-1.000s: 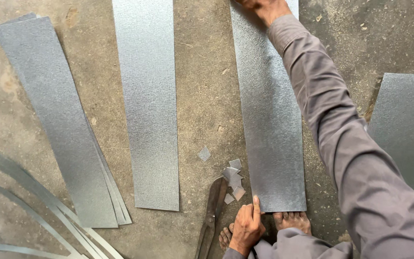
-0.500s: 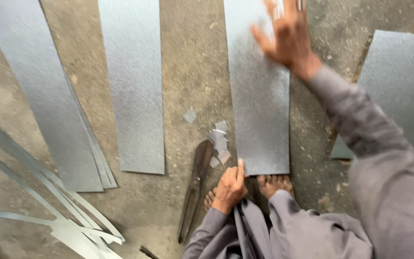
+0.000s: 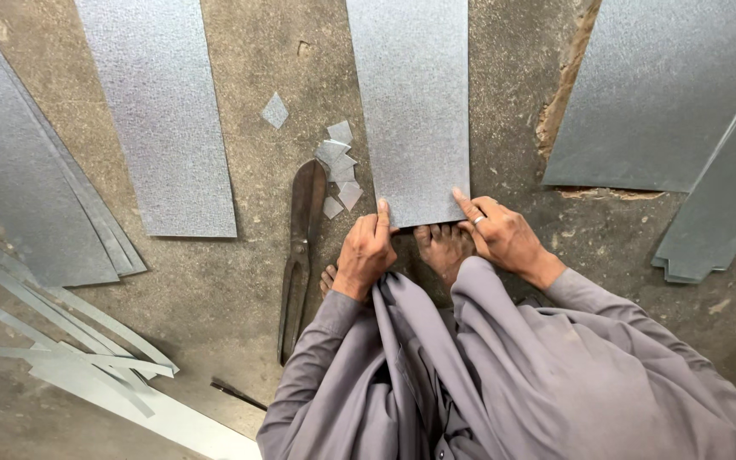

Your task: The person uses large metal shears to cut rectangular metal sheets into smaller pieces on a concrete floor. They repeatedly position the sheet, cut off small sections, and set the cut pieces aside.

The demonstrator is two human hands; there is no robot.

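A long grey metal sheet strip (image 3: 411,102) lies on the concrete floor straight ahead. My left hand (image 3: 366,251) rests at its near left corner with the thumb up against the edge. At the near right corner my right hand (image 3: 504,234), with a ring on one finger, presses a fingertip on the sheet. My bare toes (image 3: 443,241) show between the two hands just below the sheet's near edge. Whether either hand pinches the sheet I cannot tell; both touch it.
Rusty tin snips (image 3: 300,247) lie left of my left hand, with small cut metal scraps (image 3: 336,162) beside them. More metal strips (image 3: 159,111) lie left, thin offcuts (image 3: 70,341) at lower left, larger sheets (image 3: 666,94) right. A thin dark rod (image 3: 236,394) lies near my knee.
My right hand has come back from the far end of the sheet to its near right corner. The left hand stayed at the near left corner.
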